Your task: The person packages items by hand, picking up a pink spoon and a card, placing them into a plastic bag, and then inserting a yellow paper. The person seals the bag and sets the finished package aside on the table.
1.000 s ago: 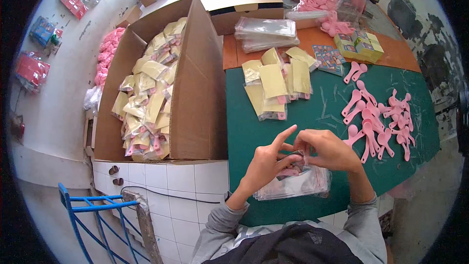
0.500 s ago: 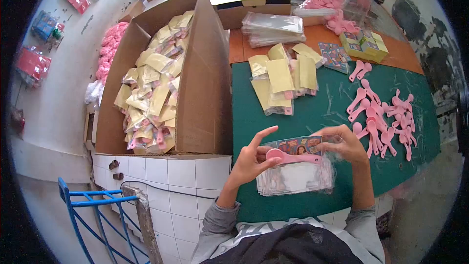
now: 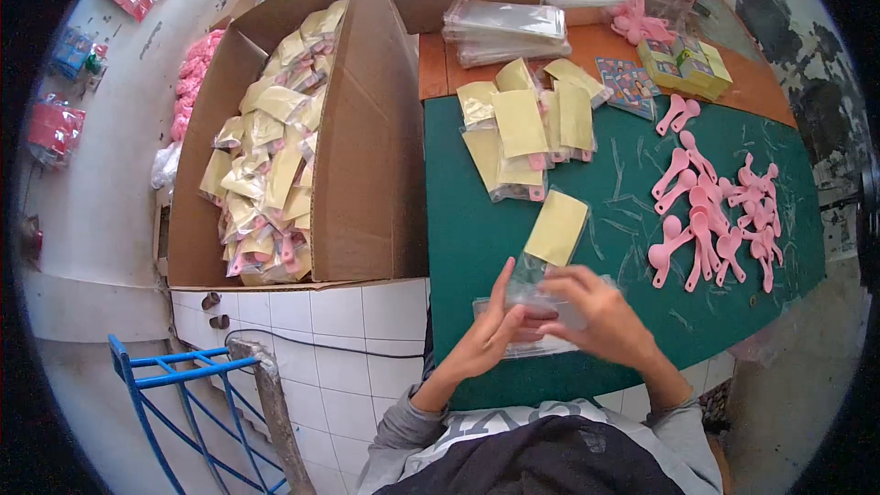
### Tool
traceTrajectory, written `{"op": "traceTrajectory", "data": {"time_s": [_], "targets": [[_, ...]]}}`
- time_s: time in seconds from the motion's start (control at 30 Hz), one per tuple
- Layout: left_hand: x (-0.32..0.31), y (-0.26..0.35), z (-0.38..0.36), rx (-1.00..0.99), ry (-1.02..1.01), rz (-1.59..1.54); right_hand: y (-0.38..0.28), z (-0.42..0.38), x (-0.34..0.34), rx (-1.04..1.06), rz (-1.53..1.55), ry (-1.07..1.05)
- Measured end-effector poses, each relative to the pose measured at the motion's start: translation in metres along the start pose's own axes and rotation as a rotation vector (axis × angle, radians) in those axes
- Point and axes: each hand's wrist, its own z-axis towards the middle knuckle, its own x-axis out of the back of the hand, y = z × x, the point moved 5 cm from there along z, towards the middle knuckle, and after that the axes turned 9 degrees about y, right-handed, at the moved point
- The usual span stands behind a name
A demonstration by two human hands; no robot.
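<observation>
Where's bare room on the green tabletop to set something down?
Left: green top between the carton and the lone yellow-backed packet. Middle: between that packet and the pink spoons, though thin scraps lie there. Crowded: around the left hand and right hand, and among the spoons.

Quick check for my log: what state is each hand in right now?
Left hand: index finger extended, at the bags; grip can't be told.
Right hand: blurred, over the bags; open or closed can't be told.
</observation>
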Motion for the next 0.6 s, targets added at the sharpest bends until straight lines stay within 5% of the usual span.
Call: {"op": "traceTrajectory", "data": {"time_s": [0.17,0.27,0.37,0.6], "targets": [[0.010,-0.010,-0.004,-0.145,0.029,0.323,0.000,-0.012,-0.023,-0.008,-0.081,-0.102],[0.014,-0.001,-0.011,0.041,0.151,0.212,0.002,-0.009,-0.026,-0.063,-0.063,-0.048],[0.024,0.003,-0.007,0.008,0.312,0.225,0.001,-0.004,-0.027,-0.063,-0.049,0.005],[0.023,0.006,0.004,-0.132,0.245,0.373,0.006,0.002,-0.045,-0.105,0.000,0.027]]}}
